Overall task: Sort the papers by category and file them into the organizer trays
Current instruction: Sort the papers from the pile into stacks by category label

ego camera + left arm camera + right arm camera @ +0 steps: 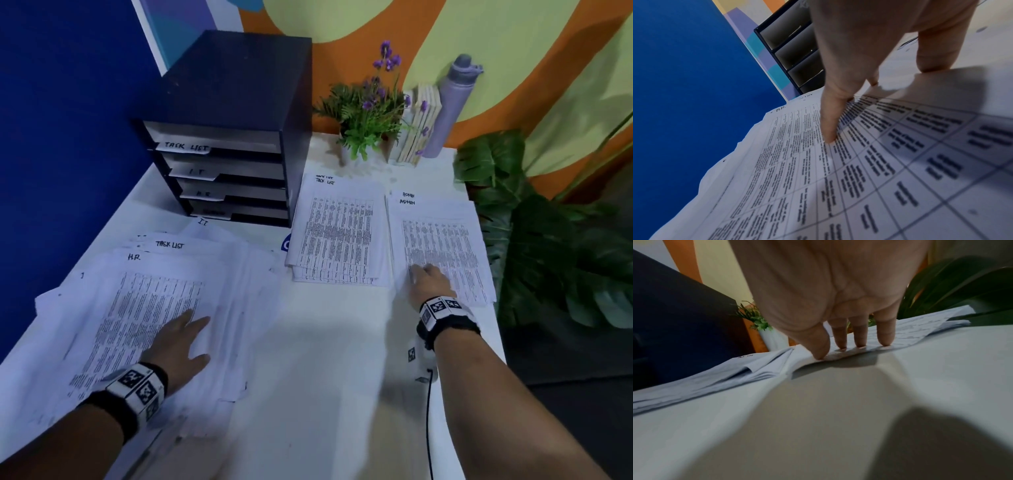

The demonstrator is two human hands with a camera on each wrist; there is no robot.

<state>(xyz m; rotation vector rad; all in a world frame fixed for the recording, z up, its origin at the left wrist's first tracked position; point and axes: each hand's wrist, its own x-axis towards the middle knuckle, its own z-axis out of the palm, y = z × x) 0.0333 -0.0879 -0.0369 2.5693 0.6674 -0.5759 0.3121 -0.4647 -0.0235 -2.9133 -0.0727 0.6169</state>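
1. Two sorted stacks lie right of the organizer [236, 137] on the white table [308, 377]: a TASK LIST stack [339, 233] and, just beside it, an ADMIN stack [442, 246].
2. A loose unsorted pile [147, 308] is fanned out front-left; HR sheet on top, TASK LIST and IT headings showing beneath.
3. Left hand [178, 346]: fingers straight and slightly spread, lying flat on the HR sheet; the left wrist view shows a fingertip [830, 138] touching print.
4. Right hand [430, 281]: fingers [860, 339] extended, close together, tips pressing the near edge of the ADMIN stack.
5. Trays labelled TASK LIST, IT, HR; bottom label unreadable. Whether any hold paper, cannot tell.
6. Judgement: sorting partly done; most of the pile remains, no HR or IT stack yet, filing apparently not begun.
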